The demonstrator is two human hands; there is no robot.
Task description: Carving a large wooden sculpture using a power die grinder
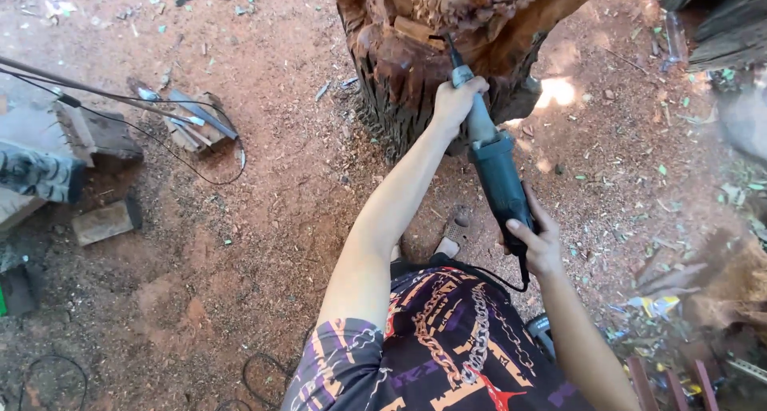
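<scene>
The grinder's [497, 167] tip is hidden against the carved stump [415, 51]; left hand [455, 101] grips its neck, right hand [537, 239] its rear.

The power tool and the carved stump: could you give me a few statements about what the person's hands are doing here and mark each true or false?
1. The left hand grips the front neck of the power tool. True.
2. The right hand rests on the ground. False: it holds the tool's rear end, where the cord comes out.
3. The tool's tip meets the carved wooden stump. True.
4. The stump stands on a tiled floor. False: it stands on reddish dirt ground strewn with wood chips.
5. Wooden blocks lie left of the stump. True.
</scene>
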